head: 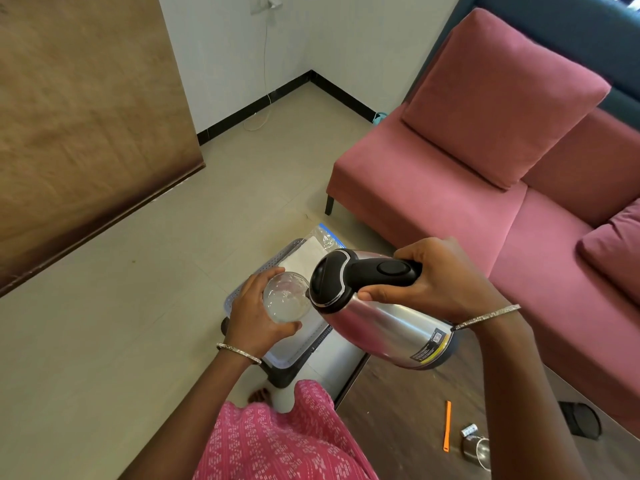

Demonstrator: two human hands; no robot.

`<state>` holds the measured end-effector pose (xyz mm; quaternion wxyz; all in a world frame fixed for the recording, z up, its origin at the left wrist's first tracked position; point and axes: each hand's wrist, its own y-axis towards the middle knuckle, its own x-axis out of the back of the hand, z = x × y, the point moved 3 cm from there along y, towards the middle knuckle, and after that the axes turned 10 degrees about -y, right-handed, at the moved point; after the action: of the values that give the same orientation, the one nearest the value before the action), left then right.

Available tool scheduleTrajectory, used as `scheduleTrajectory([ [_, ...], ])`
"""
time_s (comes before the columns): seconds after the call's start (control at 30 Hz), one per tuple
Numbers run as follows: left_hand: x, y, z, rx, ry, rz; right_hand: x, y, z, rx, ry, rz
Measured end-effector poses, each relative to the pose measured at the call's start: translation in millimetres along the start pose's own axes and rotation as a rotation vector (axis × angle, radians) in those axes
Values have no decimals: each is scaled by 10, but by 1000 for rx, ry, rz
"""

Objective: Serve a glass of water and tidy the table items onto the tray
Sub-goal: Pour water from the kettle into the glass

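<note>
My left hand (pixel 252 315) grips a clear glass (pixel 286 295) from the side, holding it above the grey perforated tray (pixel 239 291). My right hand (pixel 440 278) holds the black handle of a steel kettle (pixel 384 317). The kettle is tilted to the left, its black lid end right against the glass rim. Some water shows inside the glass. White paper and a clear plastic bag (pixel 313 251) lie at the tray's far end.
The tray sits at the end of a dark wooden table (pixel 398 407). On the table lie an orange stick (pixel 447 426), a second small glass (pixel 479 448) and a dark pouch (pixel 581 419). A pink sofa (pixel 467 188) stands close on the right; tiled floor lies to the left.
</note>
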<state>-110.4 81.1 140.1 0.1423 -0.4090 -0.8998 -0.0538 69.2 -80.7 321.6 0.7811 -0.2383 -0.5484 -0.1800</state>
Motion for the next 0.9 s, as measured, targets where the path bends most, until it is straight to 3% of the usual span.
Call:
scheduleTrajectory([
  [0.9,-64,20,75,3,10,6,-10,9,-30,-11,-4,38],
])
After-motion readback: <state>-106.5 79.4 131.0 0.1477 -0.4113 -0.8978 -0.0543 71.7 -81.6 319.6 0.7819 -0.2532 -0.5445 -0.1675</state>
